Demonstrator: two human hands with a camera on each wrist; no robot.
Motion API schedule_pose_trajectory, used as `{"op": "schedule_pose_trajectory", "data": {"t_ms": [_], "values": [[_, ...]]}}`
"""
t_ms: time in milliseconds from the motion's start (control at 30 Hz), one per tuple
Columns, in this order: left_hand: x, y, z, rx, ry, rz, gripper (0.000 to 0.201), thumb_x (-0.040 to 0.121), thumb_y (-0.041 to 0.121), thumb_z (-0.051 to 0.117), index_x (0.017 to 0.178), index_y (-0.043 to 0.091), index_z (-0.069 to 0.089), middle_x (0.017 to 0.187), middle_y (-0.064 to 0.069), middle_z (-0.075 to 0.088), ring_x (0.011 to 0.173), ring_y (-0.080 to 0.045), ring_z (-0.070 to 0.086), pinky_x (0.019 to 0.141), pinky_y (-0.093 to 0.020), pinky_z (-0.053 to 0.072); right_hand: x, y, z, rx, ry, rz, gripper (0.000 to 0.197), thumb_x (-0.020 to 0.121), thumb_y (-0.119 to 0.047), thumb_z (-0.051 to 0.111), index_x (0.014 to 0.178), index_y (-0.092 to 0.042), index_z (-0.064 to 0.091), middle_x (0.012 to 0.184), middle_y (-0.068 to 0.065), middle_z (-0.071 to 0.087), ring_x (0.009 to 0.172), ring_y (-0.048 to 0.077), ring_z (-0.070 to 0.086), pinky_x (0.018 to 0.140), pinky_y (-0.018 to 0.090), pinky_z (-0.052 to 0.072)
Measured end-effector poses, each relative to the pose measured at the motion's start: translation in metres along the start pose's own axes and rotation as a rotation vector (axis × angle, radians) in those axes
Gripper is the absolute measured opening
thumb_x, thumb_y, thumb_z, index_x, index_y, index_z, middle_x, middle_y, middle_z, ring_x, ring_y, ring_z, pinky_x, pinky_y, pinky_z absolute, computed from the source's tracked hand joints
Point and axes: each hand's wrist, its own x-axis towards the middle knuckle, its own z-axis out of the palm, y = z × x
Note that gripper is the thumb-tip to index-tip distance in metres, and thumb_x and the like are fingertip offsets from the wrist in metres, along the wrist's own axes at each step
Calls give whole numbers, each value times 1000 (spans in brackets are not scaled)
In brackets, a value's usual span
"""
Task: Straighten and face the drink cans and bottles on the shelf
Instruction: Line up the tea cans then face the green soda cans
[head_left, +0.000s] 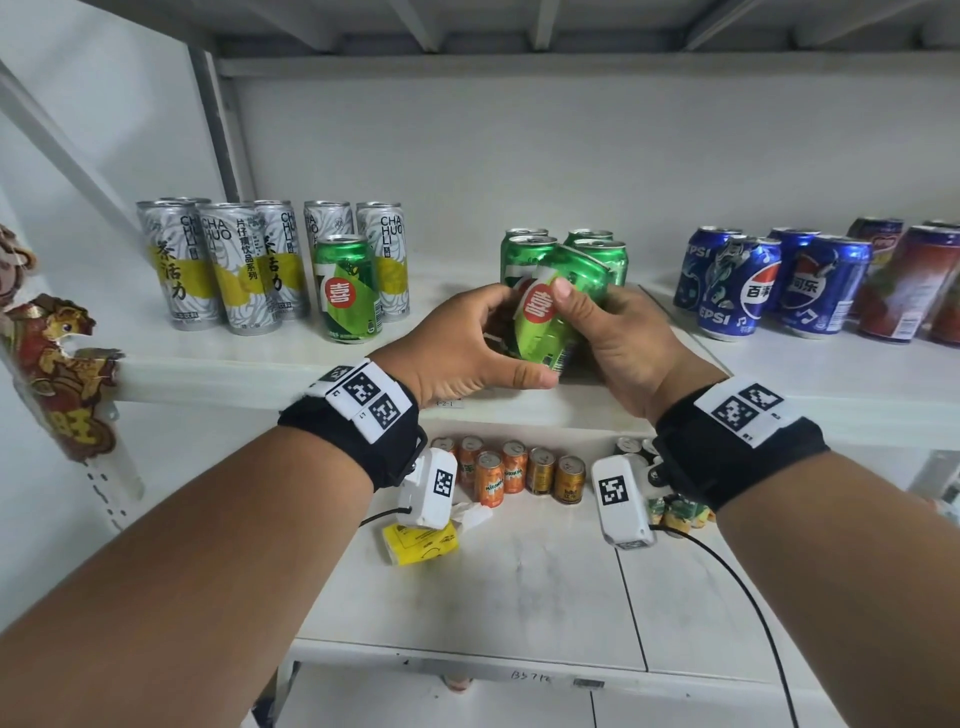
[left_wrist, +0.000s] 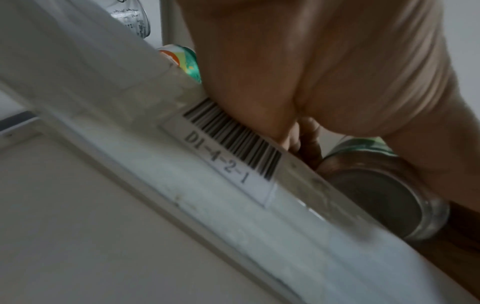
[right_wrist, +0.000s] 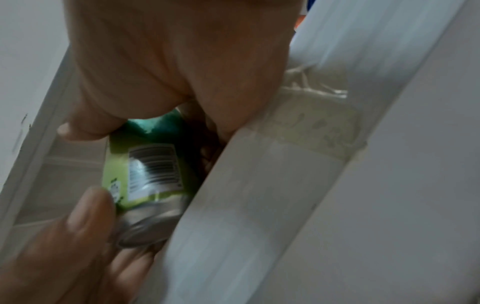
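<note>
White metal shelf (head_left: 249, 364), pale wall behind. Both hands clamp one tilted green aluminium 7-Up can (head_left: 550, 317) above the shelf's front edge: left hand (head_left: 457, 348) wraps its lower part, thumb under the base; right hand (head_left: 623, 338) grips the upper side, thumb on the red logo. Four upright green cans (head_left: 519, 254) stand just behind. Silver-yellow tea cans (head_left: 228, 265) stand left, blue Pepsi cans (head_left: 769, 280) right.

Head cam: we look fwd and down at the shelf (head_left: 270, 364) front, both forearms in frame. L wrist cam: close under the shelf edge, angled up past the barcode label (left_wrist: 231, 156). R wrist cam: same edge, close. All three share the green can (head_left: 550, 322).
</note>
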Motion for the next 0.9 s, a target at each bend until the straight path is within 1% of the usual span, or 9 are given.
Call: {"op": "schedule_pose_trajectory", "data": {"t_ms": [67,133,267,367,467,567,667,767,900], "values": [[0,0,-1,-11,2,-6,59,72,18,101,121,23,69,112,7,81,105,-10,77,87,-21,59,-1,1,0,15,-14,-6,39,91,-37,76,117,-8,72,110,14,78,101,32,76,87,43,62],[0,-2,-3,-48,-3,-19,58,72,13,99,121,19,69,112,4,82,106,-13,78,88,-23,60,-1,1,-1,41,-1,-3,32,91,-25,70,115,-5,71,105,15,76,96,32,73,85,44,62],[2,-3,-6,-73,-12,-38,66,68,16,102,124,18,67,115,0,82,110,-19,78,93,-30,62,-1,0,-2,-6,20,-4,22,100,-6,60,119,1,67,109,21,70,98,35,70,92,50,58],[2,-2,-4,-67,-13,-40,74,63,31,102,127,24,65,117,3,81,112,-18,77,93,-31,62,-2,0,2,-38,57,9,28,99,-7,65,126,4,64,117,22,74,102,37,73,92,47,61],[3,-2,-2,-25,11,-34,80,59,42,103,128,27,63,117,4,81,113,-17,77,98,-40,63,-2,0,6,-27,70,21,39,95,-13,74,129,4,62,119,20,76,104,37,76,84,43,64],[2,-3,-3,-32,55,-25,84,56,40,105,127,25,63,117,2,80,112,-19,77,100,-44,62,-3,-2,7,-35,50,21,46,90,-23,78,128,-1,64,116,15,78,103,34,77,81,41,65],[0,-4,-6,-69,65,-23,82,57,31,103,127,17,64,119,-6,79,114,-25,76,102,-47,62,-3,-1,5,-46,31,10,47,87,-29,78,127,-6,67,117,14,77,106,36,76,87,50,64],[-2,-2,-8,-76,48,-31,79,59,29,100,128,14,65,120,-9,79,117,-29,75,105,-49,60,-2,2,1,-61,47,-19,34,95,-19,74,125,-4,68,121,23,73,109,48,70,100,63,55],[0,1,-4,-32,9,-44,67,69,22,97,129,18,66,122,-5,79,119,-27,74,105,-44,60,-1,5,-3,-66,51,-51,35,97,6,60,133,5,59,125,27,69,111,43,68,103,59,54]]}}
